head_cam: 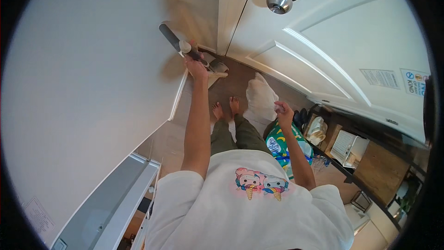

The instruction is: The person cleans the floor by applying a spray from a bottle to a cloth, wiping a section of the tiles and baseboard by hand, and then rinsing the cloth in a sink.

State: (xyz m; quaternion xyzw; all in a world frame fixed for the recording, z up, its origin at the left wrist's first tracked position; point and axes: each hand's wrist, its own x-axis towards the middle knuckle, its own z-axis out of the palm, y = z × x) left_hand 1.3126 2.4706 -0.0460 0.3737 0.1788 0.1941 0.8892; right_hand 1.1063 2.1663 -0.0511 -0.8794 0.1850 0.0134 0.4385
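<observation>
My left hand (197,66) is closed round the grey and white handle of a long tool (170,37), which looks like a cordless vacuum or a similar upright appliance. The lower part of the tool points down towards the wall corner beyond my hand, partly hidden by it. My right hand (284,113) is raised with bent fingers, and something small and pale shows at its fingertips, too unclear to name. Beneath and beside it, a tied white plastic bag (261,97) sits on the floor. A green printed plastic package (277,142) stands nearer my body, partly behind my right forearm.
A white panelled door (329,41) with a metal knob (279,1) is ahead on the right. A white wall (97,59) fills the left. On the right stands a dark-framed shelf (381,173) with shoes and a white perforated basket (348,148). My bare feet are on the wood-look floor.
</observation>
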